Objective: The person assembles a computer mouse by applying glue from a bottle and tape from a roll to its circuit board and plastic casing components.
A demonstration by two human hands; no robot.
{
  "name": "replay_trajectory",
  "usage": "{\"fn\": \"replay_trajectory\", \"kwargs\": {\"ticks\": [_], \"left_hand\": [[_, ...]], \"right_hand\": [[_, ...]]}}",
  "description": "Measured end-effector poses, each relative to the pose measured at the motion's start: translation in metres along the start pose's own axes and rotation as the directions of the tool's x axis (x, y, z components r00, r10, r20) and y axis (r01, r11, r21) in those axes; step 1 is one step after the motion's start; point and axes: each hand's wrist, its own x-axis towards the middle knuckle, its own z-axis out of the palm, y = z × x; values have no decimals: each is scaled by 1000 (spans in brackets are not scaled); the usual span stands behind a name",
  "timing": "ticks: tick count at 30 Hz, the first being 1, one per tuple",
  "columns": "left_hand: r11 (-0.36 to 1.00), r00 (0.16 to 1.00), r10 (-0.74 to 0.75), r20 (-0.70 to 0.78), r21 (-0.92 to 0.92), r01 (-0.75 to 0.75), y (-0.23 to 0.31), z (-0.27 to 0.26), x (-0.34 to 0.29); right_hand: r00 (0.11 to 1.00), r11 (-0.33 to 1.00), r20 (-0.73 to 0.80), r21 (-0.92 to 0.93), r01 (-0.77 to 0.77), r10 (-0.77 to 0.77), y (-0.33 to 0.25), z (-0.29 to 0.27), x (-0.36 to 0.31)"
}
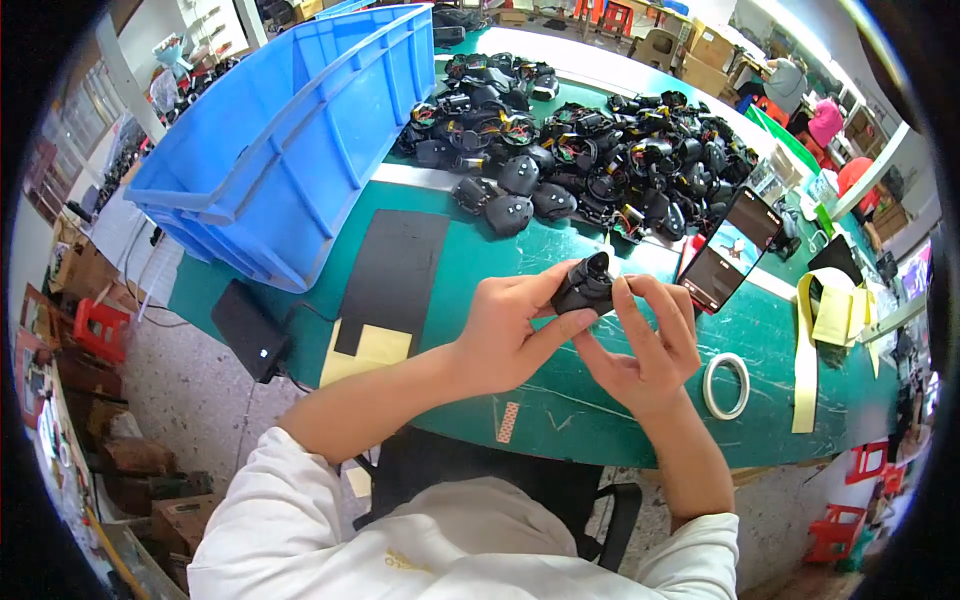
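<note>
The left hand (500,335) held a black part (583,288), the right hand (648,368) was narrow beside it; a white ring (709,388) lay toward the surface (590,425)'s front edge

The left hand (505,325) pinches with thumb (563,332) and fingers (540,288); just beside it, the right hand (650,352) curls, bare forearms (385,398) behind.

Hands (505,330) around black part (582,290), above green table (590,425).
</note>
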Motion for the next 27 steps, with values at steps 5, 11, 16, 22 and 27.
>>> {"fn": "replay_trajectory", "kwargs": {"ticks": [5,11,16,22,27], "left_hand": [[994,996,71,-44,88,-67,-2,1,-3],[984,992,120,-35,134,-114,0,-4,-4],[957,970,227,-87,206,-205,2,-6,-8],[930,949,311,-41,216,-296,2,-14,-1],[875,997,-31,64,-480,58,-1,-6,-1]], "right_hand": [[998,997,-34,-58,42,-44,-4,3,1],[998,991,-3,-118,69,-70,-11,7,0],[999,996,8,-83,41,-41,-8,6,-7],[1000,978,-5,207,31,-31,9,1,-5],[837,545,96,718,-434,539,-13,6,10]]}}
